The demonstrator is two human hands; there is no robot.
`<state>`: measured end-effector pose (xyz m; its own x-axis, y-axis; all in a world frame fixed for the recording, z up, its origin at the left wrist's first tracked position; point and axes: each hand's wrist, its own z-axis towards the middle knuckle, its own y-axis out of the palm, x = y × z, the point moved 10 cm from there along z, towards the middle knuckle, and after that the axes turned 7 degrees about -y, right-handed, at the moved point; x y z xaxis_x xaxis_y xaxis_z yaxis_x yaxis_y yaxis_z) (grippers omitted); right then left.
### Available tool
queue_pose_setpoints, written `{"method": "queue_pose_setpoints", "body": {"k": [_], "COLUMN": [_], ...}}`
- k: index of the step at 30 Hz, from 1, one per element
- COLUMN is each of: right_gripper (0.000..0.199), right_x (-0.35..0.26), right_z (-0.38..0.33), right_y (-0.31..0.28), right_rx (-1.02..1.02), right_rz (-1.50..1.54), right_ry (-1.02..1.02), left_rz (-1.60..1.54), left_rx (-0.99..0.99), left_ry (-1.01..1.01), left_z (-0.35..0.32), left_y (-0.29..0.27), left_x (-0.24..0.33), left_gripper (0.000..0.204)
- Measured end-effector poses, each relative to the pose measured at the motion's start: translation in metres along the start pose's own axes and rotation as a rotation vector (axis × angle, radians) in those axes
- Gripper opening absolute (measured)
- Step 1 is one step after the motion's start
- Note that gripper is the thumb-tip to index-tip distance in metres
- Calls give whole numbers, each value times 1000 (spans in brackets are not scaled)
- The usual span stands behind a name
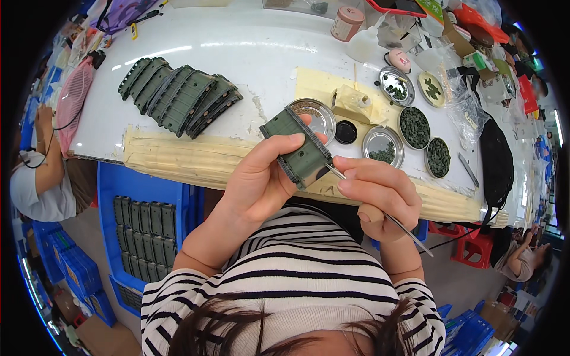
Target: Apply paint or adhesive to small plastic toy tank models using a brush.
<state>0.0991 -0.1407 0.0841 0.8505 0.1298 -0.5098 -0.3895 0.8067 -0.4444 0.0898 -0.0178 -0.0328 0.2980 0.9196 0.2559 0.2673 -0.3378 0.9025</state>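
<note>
My left hand point(264, 172) grips a green plastic model part point(300, 151), a flat curved piece with ribbed tracks along its two long edges. Thumb on top, fingers beneath, it is held tilted above the table's front edge. In my right hand point(383, 193) are slim metal tweezers point(409, 233), their tip touching the near right corner of the part. Whether the tips pinch a tiny piece is too small to tell. A tan bandage wraps one right finger. Similar green parts point(181, 98) lie overlapped in a row at the far left of the table.
Round tins of small dark green pieces point(414, 127) stand at the right, beside a metal dish point(383, 148), a black lid point(346, 132) and a yellowish block point(356, 105). Tape point(178, 160) covers the front edge. A blue crate point(107, 196) of green parts sits below left. Other people sit at both sides.
</note>
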Motion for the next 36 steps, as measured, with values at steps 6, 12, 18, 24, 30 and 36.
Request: {"method": "queue_pose_setpoints", "body": {"k": [6, 12, 18, 24, 30, 36], "right_gripper": [31, 31, 30, 29, 24, 14], "right_x": [3, 4, 4, 6, 10, 52], "right_z": [-2, -1, -1, -2, -1, -15], "right_y": [-1, -1, -2, -1, -2, -18], "right_rx": [-8, -16, -22, -28, -10, 189], "right_rz": [10, 25, 8, 8, 56, 89], "right_ry": [-13, -33, -31, -26, 29, 313], "left_rz": [16, 38, 13, 28, 89, 254], "left_rx": [9, 11, 9, 20, 24, -28], "left_ry": [1, 3, -14, -12, 6, 289], "left_z": [1, 2, 3, 4, 2, -17], "left_y": [-1, -3, -4, -6, -11, -8], "left_x": [0, 0, -3, -2, 2, 50], "left_gripper": [37, 36, 35, 35, 37, 42]}}
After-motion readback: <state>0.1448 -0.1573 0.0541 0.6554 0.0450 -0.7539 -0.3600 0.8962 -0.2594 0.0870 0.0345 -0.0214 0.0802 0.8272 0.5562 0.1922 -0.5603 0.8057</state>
